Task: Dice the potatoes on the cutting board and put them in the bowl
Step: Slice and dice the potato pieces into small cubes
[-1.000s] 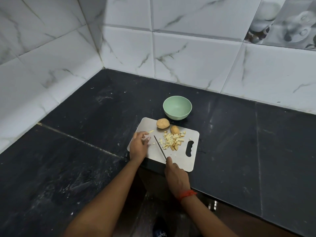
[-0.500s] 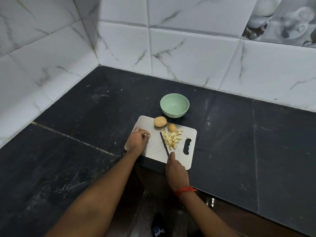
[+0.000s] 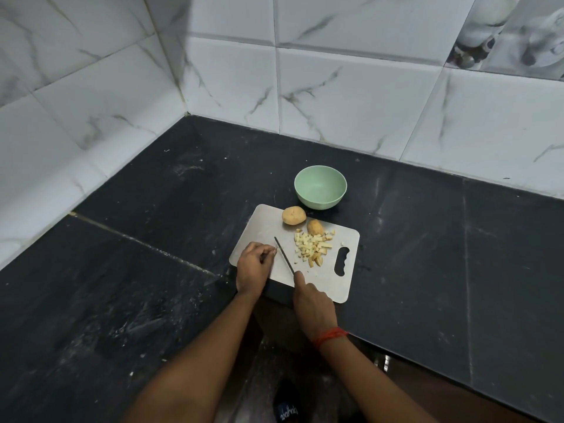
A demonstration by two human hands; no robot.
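Observation:
A steel cutting board [image 3: 265, 230] lies on the black counter. On it sit a whole potato [image 3: 293, 215], a smaller potato piece [image 3: 315, 227] and a heap of diced potato [image 3: 312, 247]. My right hand [image 3: 311, 303] grips a knife [image 3: 284, 255] whose blade points away across the board, left of the heap. My left hand [image 3: 252, 267] rests on the board's left edge, fingertips pinching a small potato bit beside the blade. A pale green bowl [image 3: 320, 187] stands just behind the board; I see nothing in it.
White marble-look tiled walls meet in a corner at the back left. The black counter [image 3: 152, 239] stretches left and right of the board, and its front edge runs under my right forearm. A foot shows on the floor below.
The knife blade has moved left, away from the diced heap and toward my left fingertips. My left hand stays at the board's left edge.

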